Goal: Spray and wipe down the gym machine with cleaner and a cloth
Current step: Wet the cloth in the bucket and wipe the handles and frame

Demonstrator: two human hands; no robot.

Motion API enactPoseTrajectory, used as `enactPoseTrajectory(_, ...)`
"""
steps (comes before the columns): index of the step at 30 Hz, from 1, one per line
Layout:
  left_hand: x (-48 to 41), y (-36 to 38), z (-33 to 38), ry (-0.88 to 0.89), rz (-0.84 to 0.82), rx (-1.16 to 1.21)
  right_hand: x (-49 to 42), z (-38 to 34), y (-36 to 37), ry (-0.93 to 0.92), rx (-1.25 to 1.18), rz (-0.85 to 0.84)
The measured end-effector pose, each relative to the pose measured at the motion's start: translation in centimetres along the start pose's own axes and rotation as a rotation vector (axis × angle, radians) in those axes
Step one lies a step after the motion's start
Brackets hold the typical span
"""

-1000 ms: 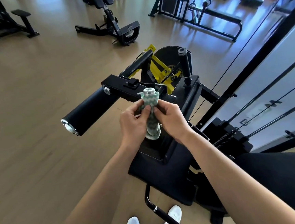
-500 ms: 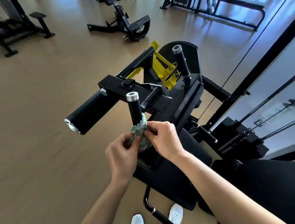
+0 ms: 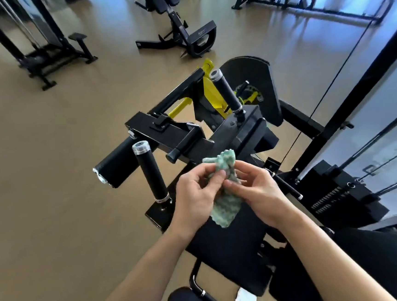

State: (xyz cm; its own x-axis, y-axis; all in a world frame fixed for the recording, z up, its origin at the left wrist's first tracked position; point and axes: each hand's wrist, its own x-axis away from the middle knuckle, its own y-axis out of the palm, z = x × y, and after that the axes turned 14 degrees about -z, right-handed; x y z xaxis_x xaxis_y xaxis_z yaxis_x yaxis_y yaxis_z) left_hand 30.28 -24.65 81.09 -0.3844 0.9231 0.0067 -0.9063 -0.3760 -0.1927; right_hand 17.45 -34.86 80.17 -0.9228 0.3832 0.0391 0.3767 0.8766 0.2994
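Cloth (image 3: 225, 208) hangs bunched over the pad (image 3: 225, 248), right of the near handle (image 3: 150, 173). Left grip (image 3: 195, 198) pinches its upper part; right grip (image 3: 259, 193) pinches it too, seemingly refolding. Turn a clean face outward, then wrap the far handle (image 3: 226, 90).

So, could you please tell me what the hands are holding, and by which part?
The left hand and right hand pinch the green cloth at its middle; the lower end hangs free.
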Motion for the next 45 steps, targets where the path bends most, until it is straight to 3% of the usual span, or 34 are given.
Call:
enactPoseTrajectory(5,-7.0,-2.8,4.2,0.044,-0.213,-0.245,-1.6,-3.6,-4.3,-0.057,0.005,0.201)
enactPoseTrajectory(9,-13.3,-6.5,8.6,0.053,-0.371,-0.488,-5.3,-5.8,-6.5,-0.150,0.124,0.495)
enactPoseTrajectory(12,-17.7,-8.7,9.8,-0.067,-0.526,-0.496,-8.6,-7.0,-6.6,-0.172,0.269,0.653)
enactPoseTrajectory(16,-22.8,-10.9,7.4,-0.139,-0.506,-0.466,-13.3,-7.8,-6.3,-0.212,0.428,0.745)
enactPoseTrajectory(21,-26.6,-10.7,2.6,-0.140,-0.320,-0.032,-18.4,-6.6,-6.8,-0.120,0.639,0.643)
enactPoseTrajectory(25,-27.7,-8.2,1.1,-0.113,-0.311,0.276,-20.2,-5.6,-7.9,-0.042,0.783,0.576)
enactPoseTrajectory(32,-26.0,-5.7,-2.3,-0.046,-0.351,0.299,-18.6,-3.0,-10.6,0.021,0.851,0.547)
enactPoseTrajectory(38,-25.4,-4.5,-3.0,-0.167,-0.362,0.361,-17.7,-2.4,-11.3,0.147,0.979,0.639)
enactPoseTrajectory(41,-25.8,-4.3,-2.7,-0.119,-0.345,0.268,-18.2,-3.8,-11.5,0.153,0.977,0.529)
enactPoseTrajectory(45,-26.0,-4.8,-1.2,0.058,-0.241,0.188,-19.1,-6.3,-10.9,0.032,0.951,0.377)
